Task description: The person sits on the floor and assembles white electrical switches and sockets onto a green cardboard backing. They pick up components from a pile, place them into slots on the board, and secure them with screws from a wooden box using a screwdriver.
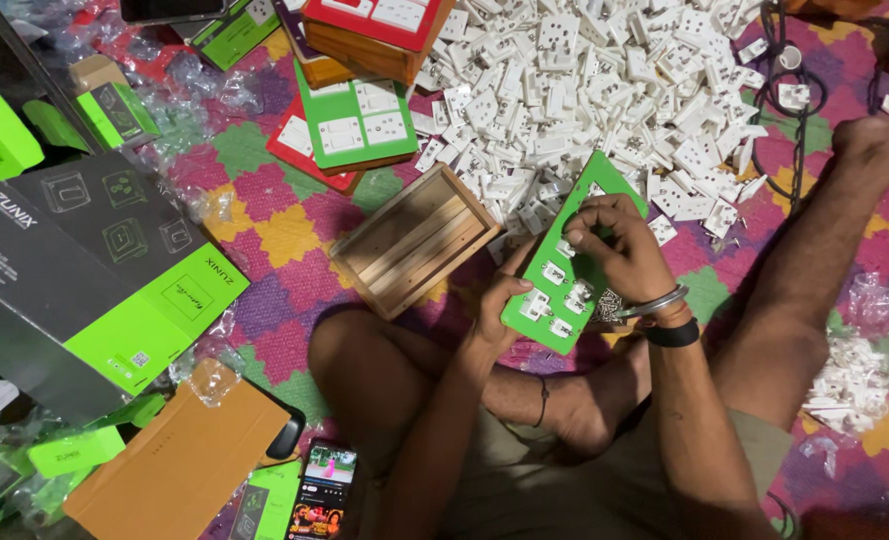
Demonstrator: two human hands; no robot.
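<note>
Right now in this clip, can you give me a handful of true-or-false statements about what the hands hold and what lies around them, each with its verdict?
1. The left hand holds the green board by its lower edge. True.
2. The right hand rests on the wooden tray. False: it is on the green board, fingers at a white part, and the tray lies apart on the mat.
3. A pile of white sockets lies beyond the board. True.
4. The phone near the knee has a dark screen. False: its screen is lit.
5. The right wrist is bare. False: it wears a metal bangle and a black band.
</note>
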